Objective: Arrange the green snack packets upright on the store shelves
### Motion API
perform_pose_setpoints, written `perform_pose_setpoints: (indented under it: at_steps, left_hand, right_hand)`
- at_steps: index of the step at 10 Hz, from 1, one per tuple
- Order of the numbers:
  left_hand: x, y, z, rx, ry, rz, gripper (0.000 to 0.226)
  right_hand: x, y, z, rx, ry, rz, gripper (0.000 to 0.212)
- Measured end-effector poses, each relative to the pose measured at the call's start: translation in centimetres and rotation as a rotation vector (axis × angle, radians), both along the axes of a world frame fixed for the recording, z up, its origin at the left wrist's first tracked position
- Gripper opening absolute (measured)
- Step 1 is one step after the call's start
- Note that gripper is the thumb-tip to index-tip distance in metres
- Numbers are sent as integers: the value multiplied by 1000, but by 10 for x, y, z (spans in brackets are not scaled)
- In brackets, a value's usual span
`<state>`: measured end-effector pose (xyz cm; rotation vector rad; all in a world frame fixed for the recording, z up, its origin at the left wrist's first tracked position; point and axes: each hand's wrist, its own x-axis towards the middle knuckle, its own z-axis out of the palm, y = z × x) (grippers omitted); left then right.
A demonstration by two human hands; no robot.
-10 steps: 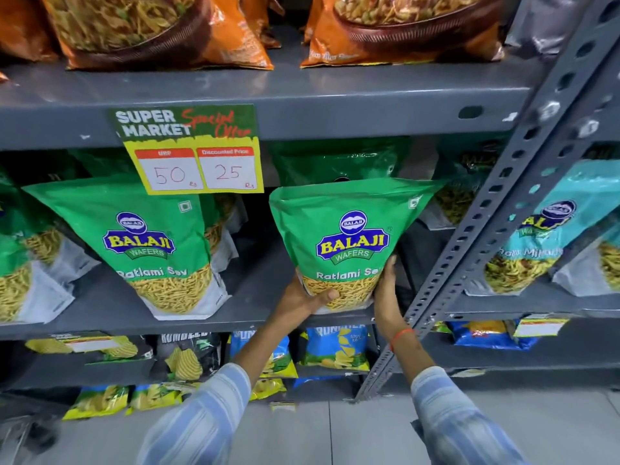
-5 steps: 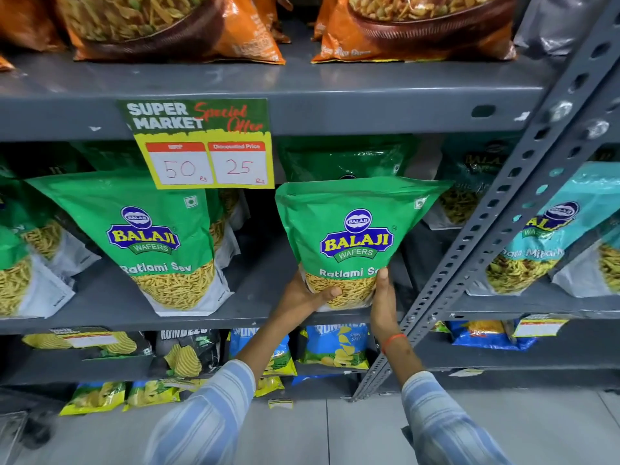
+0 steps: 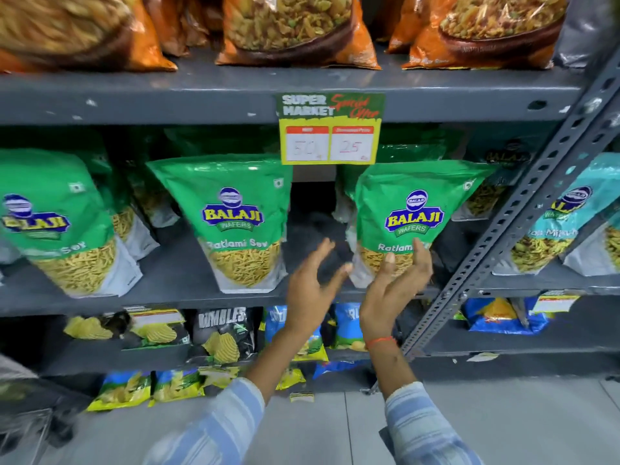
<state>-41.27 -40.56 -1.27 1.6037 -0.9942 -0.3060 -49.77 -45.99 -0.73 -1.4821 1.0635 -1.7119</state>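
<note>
Both hands up in front of middle shelf (image 3: 174, 290), empty. Left hand (image 3: 310, 290) fingers spread and loosely curled, palm facing right, holding nothing; sits in front of the dark gap btwn two green packets. Right hand (image 3: 396, 290) also spread, palm facing left, fingertips overlapping the lower front of the right green packet (image 3: 416, 209); can't tell if they touch it or hover just off it. Red thread on right wrist (image 3: 380, 341). Striped blue/white sleeves at bottom of frame.

Right green packet stands upright on middle shelf, near the slanted grey perforated upright (image 3: 523, 209), logo facing out, slight lean to the right at top. More green packs behind it, partly hidden.

Centre green packet (image 3: 231, 219) upright on same shelf, left of the gap, well apart from the right one. Third green packet (image 3: 57, 226) further left, upright, tilted a bit, blurred. Others stacked behind both.

Price tag (image 3: 330, 129) hangs from edge of the shelf above, over the gap; reads 50 and 25, faint.

Top shelf: orange snack bags (image 3: 292, 31) in a row. Right of the upright: teal packet (image 3: 557, 226), leaning. Lower shelves: black chip bag (image 3: 223, 330), blue and yellow-green bags, some lying flat. Grey tile floor (image 3: 335, 431) below.

Frame has motion blur, esp. left side.
</note>
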Motion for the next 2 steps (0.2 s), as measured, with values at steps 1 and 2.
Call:
perform_pose_setpoints:
  at_steps: [1, 2]
  left_hand:
    - [19, 41, 62, -228, -346, 128, 34]
    - [38, 65, 136, -483, -673, 236, 22]
  right_hand:
    - [29, 42, 59, -49, -129, 157, 25]
    - [45, 64, 135, -42, -319, 473, 22]
